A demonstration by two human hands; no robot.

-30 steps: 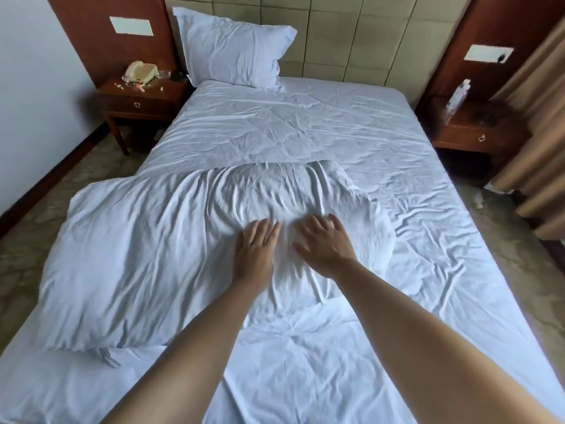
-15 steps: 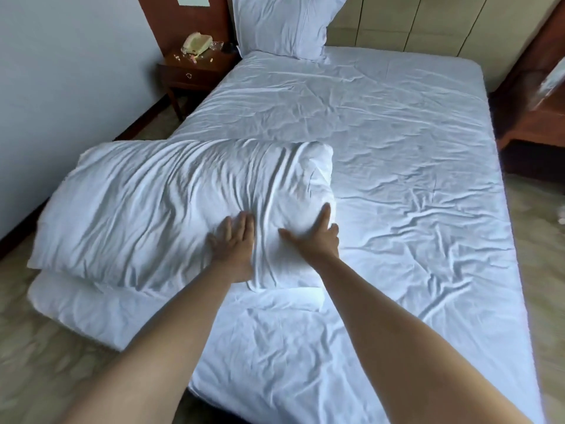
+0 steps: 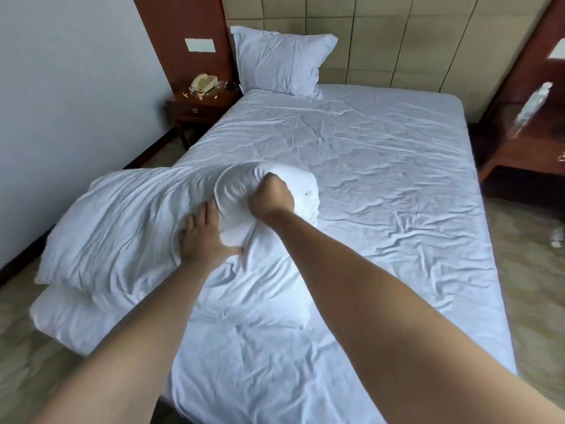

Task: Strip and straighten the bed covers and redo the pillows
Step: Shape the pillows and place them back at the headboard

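A white folded duvet (image 3: 122, 228) lies across the bed's left foot corner and overhangs the edge. My left hand (image 3: 204, 237) presses on it with spread, straight fingers. Just to the right, my right hand (image 3: 270, 197) is a fist that grips the duvet's right end, which bulges up in a bunch around it. The wrinkled white sheet (image 3: 367, 163) covers the rest of the mattress. One white pillow (image 3: 281, 62) leans against the padded headboard (image 3: 397, 41) at the far left.
A wooden nightstand (image 3: 195, 108) with a beige telephone (image 3: 203, 82) stands at the bed's far left, beside the white wall. Another nightstand (image 3: 526, 142) with a plastic bottle (image 3: 532, 105) is at the right. Patterned floor runs along both sides.
My right hand went from lying flat on the duvet to gripping its right end in a fist and bunching it upward. My left hand stays pressed on the duvet.
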